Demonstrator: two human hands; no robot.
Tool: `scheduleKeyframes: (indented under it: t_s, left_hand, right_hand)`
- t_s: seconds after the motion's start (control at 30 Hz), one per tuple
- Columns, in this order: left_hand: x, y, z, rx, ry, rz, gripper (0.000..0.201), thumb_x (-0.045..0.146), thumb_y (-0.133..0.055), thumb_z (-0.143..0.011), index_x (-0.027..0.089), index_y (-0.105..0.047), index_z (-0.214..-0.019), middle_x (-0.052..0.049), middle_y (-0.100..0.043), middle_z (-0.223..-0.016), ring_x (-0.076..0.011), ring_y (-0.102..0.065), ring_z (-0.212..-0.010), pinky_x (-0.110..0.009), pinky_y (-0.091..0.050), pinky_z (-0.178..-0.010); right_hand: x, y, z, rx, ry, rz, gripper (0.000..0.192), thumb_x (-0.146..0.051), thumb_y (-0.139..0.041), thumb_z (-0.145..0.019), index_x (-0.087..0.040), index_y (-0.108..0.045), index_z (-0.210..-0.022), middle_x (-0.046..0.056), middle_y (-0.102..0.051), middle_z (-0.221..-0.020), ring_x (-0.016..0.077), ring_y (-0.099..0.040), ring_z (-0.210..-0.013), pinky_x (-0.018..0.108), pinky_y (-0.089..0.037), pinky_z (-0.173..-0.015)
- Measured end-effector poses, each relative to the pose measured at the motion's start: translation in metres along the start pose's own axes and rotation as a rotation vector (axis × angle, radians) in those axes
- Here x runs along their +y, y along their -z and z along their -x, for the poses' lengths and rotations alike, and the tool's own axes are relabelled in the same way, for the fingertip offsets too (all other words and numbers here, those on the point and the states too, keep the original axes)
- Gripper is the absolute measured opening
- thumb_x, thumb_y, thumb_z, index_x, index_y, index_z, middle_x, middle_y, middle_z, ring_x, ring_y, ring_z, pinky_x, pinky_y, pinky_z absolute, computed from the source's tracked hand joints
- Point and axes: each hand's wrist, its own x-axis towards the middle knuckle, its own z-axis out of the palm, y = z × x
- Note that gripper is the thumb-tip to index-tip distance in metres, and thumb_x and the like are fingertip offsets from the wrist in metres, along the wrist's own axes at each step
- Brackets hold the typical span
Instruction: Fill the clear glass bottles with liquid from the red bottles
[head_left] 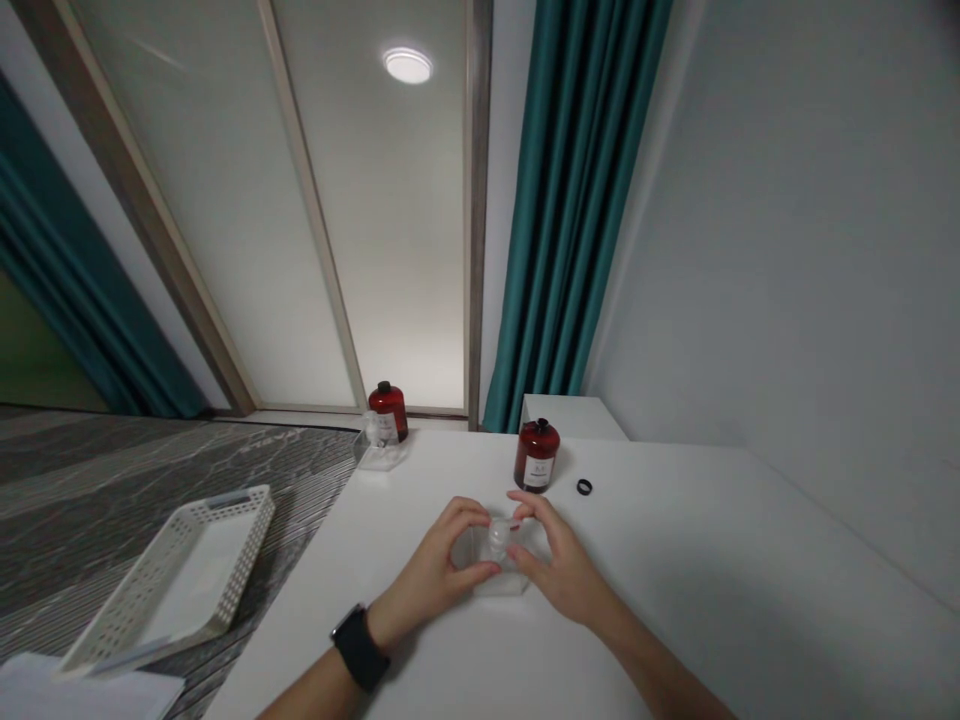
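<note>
**Both hands on small clear bottle, cap work in progress**

The person's left hand (442,560) and right hand (559,565) meet at the centre of the white counter (712,580), both closed around a small clear bottle (499,565). The left hand grips the body from the 9 o'clock side; the right hand's fingers (525,512) pinch at the bottle's top, approx. at its cap. Whether the cap is on, off or half turned cannot be told; the fingers hide it.

Judging from this, the work looks mid-way: the bottle is in hand and stands on the counter, but nothing shows it as finished.

At 1 o'clock from the hands stands a dark red jar (536,455) with a black ring (584,487) just beside it, at its 3 o'clock. Farther, at 11 o'clock, a second red jar (388,410) stands behind another clear container (377,447). A white basket (180,575) lies at 9 o'clock, well apart, off the counter.
</note>
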Motion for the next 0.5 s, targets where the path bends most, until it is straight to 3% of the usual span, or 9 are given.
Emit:
scheduleKeyframes:
  t_s: [0.27,0.4,0.5]
  left_hand:
    - [-0.003,-0.004,0.001,0.029,0.021,0.098,0.022,0.018,-0.074,-0.083,0.021,-0.056,-0.095,-0.006,-0.056,-0.114,-0.0247,-0.055,-0.113,-0.039,-0.043,-0.1]
    - [-0.008,-0.006,0.001,0.048,0.072,0.151,0.044,0.019,-0.077,-0.079,0.022,-0.053,-0.116,-0.007,-0.056,-0.116,-0.0258,-0.055,-0.115,-0.043,-0.042,-0.106]
    - [-0.01,-0.005,0.001,0.028,0.09,0.142,0.052,0.021,-0.079,-0.079,0.022,-0.053,-0.123,-0.008,-0.056,-0.12,-0.027,-0.055,-0.116,-0.044,-0.041,-0.107]
  right_hand:
    - [0.001,-0.011,0.002,-0.008,-0.056,-0.058,0.066,-0.023,-0.062,-0.079,-0.023,-0.04,-0.141,0.006,-0.058,-0.118,0.0241,-0.055,-0.117,0.045,-0.036,-0.111]
    - [0.0,-0.014,0.0,0.061,-0.089,-0.003,0.062,-0.024,-0.063,-0.078,-0.023,-0.045,-0.138,0.004,-0.058,-0.107,0.0235,-0.057,-0.109,0.043,-0.04,-0.107]
    - [-0.004,-0.015,0.001,0.019,-0.059,-0.04,0.063,-0.02,-0.056,-0.082,-0.023,-0.038,-0.143,0.004,-0.061,-0.108,0.0224,-0.059,-0.11,0.043,-0.04,-0.108]
